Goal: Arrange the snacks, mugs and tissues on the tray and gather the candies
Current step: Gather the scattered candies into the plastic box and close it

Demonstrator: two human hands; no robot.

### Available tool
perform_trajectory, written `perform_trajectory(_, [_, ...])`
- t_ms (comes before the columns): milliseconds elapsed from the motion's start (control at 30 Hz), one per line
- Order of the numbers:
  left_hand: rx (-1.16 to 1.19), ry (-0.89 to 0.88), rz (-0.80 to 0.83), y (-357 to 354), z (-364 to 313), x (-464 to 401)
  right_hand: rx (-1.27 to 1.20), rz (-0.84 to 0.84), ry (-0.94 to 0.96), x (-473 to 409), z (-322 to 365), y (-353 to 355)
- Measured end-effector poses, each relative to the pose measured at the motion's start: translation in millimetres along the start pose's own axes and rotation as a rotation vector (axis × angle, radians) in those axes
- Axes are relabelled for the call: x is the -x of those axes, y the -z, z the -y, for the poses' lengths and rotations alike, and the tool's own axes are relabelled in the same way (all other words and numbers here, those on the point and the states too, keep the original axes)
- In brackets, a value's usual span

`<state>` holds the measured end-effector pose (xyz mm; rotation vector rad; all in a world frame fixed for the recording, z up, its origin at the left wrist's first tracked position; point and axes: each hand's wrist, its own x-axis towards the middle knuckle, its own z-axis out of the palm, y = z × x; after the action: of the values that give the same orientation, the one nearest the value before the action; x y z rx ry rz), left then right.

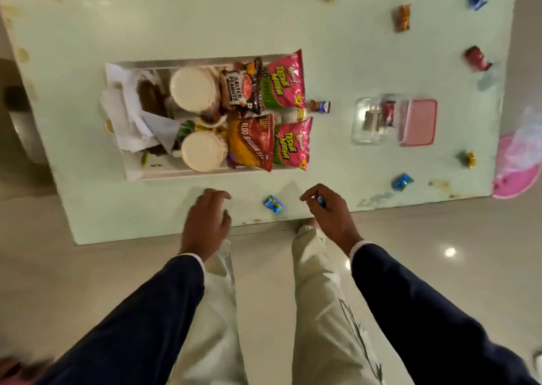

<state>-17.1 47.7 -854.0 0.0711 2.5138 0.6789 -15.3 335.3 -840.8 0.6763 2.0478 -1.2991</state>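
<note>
pale green tabletop [337, 61] carries everything here. right hand [331, 214] hovers at the near edge with its fingers curled around a small blue-wrapped candy [321, 201], only a corner of the wrapper showing. left hand [208, 223] hangs beside it, fingers loosely spread and bent, holding nothing. between the two hands, on the table, lies a blue candy [273, 204] — closer to the right hand's fingertips than to the left thumb.

just beyond the left hand sits the white tray [152, 174], packed: crumpled tissues [126, 117] at its far-left end, two mugs [193, 89] seen from above in the middle, and snack packets [289, 76] at the end nearer the right hand, pink ones overhanging the rim. a small candy [320, 106] lies just off that end.

beyond the right hand and further to its right stands a clear container [371, 120] with a few wrapped pieces inside, its pink lid [418, 122] touching it on the outer side. more candies are scattered well out past the right hand — another blue one [402, 182], a gold one [469, 159], a red one [476, 58], and others toward the far corner.
</note>
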Motion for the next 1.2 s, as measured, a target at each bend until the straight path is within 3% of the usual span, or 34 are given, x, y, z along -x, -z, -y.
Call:
perform_trajectory(67, [-0.261,-0.281,0.213,-14,-27,-19,-0.028,-0.004,-0.096,-1,-15,1])
perform_trajectory(167, [-0.590,-0.474,0.432,-34,-62,-49,-0.077,0.006,-0.181,-5,-22,9])
perform_trajectory(300, [-0.746,-0.684,0.482,-39,-89,-67,-0.165,0.074,-0.178,-10,-13,33])
perform_trajectory(567, [-0.828,-0.561,0.486,-41,-106,-68,-0.229,-0.141,-0.065,-42,-1,109])
perform_trajectory(700, [-0.580,-0.347,0.451,-48,-108,-65,-0.311,-0.249,0.020,-56,2,148])
perform_trajectory(800, [-0.230,-0.151,0.418,-50,-134,-74,-0.366,-0.293,0.048,-65,8,172])
perform_trajectory(900, [0.017,-0.195,0.349,-46,-179,-91,-0.445,-0.287,0.034,-71,14,184])
perform_trajectory(1033, [0.142,-0.239,0.214,-44,-246,-123,-0.431,-0.246,0.006,-71,14,186])
perform_trajectory(1200, [0.558,0.012,0.056,-46,-302,-161,-0.349,-0.279,0.053,-73,13,190])
